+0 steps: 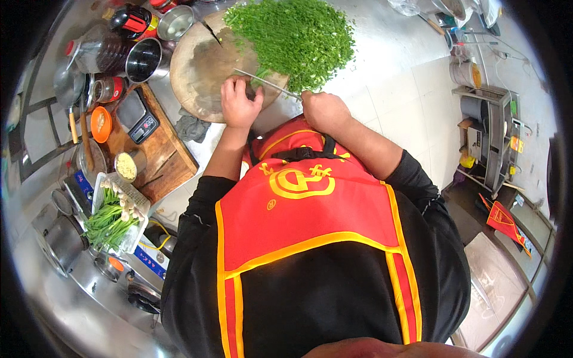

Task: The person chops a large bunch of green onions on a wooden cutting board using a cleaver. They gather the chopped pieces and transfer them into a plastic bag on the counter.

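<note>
A round wooden chopping block point(201, 67) stands before me, with a large heap of chopped green onions point(300, 40) on its right part and on the metal counter beyond. My right hand point(324, 112) is closed around the handle of a kitchen knife point(268, 83), whose blade crosses the block's near right part, seen nearly edge-on. Just left of the blade, my left hand point(241, 100) rests at the block's near edge with bent fingers. A few green onion pieces point(260, 75) lie by the blade and fingertips; whether the fingers touch them cannot be told.
Left of the block are a grey cloth point(192, 126), a wooden board point(170, 165) with a digital scale point(144, 123), an orange bowl point(101, 124) and a container of chopped garlic point(126, 166). A white basket point(139, 201) of greens stands lower left. Metal pots point(143, 60) stand upper left.
</note>
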The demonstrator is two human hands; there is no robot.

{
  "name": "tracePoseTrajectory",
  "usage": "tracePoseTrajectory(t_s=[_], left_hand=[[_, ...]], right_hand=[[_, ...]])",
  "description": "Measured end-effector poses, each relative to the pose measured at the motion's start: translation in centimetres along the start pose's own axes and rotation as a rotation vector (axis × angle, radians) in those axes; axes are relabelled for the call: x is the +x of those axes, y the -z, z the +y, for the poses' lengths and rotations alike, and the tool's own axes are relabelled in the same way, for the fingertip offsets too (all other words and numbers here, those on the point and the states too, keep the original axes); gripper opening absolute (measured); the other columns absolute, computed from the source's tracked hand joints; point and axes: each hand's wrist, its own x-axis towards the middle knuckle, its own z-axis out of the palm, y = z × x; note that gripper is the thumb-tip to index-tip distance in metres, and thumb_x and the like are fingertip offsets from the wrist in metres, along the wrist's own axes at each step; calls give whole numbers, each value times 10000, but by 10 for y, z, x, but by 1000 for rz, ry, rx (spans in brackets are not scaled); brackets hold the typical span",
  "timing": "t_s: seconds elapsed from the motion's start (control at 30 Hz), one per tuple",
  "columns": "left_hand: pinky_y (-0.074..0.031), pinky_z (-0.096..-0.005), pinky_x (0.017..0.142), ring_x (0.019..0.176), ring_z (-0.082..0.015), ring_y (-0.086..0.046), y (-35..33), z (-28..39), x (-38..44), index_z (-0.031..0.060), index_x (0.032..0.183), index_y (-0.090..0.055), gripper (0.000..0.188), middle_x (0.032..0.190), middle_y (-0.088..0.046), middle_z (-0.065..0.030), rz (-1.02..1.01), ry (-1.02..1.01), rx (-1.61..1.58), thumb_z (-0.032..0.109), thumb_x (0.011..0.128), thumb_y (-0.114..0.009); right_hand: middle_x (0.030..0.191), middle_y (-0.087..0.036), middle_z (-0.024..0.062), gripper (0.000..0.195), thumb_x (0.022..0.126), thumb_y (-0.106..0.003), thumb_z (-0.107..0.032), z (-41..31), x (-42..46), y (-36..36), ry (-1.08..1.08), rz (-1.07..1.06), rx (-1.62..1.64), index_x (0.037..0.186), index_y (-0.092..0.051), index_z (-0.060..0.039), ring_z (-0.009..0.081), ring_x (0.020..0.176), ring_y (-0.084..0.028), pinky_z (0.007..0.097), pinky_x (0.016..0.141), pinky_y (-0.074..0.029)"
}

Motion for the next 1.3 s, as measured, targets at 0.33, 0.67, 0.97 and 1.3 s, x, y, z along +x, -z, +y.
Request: tracePoseTrajectory(t_s=[0.33,0.67,0.97,1.3], left_hand=[[-545,-478,965,1034,-379,-661,-14,-4,3,49,990,-755,166,1064,-728,-145,-79,-25,35,161,867,-757],[-573,-514,843,919,-422,-699,-19,-33,11,55,1031,-754,125,978,-741,-181,-59,53,121,102,922,-716],[-553,-482,957,1059,-401,-675,-41,-8,24,54,1114,-752,199,1106,-732,-177,1,-43,-162,76,933,-671],[-540,-500,879,987,-402,-637,-37,-4,21,53,1006,-697,90,1043,-681,-156,-108,-117,-92,90,925,-707]], right_hand=[[958,-774,288,243,953,-556,-89,2,18,-18,18,-43,31,1109,-675,54,446,900,-781,534,796,-637],[957,-772,282,208,926,-583,-124,-2,6,11,-46,15,83,1041,-693,11,440,911,-779,548,810,-626],[922,-762,292,197,914,-592,-108,17,23,-3,-120,70,115,1032,-684,21,467,879,-768,567,797,-619],[939,-762,297,191,904,-597,-58,5,16,33,-89,-12,31,1048,-687,30,447,900,-771,546,825,-623]])
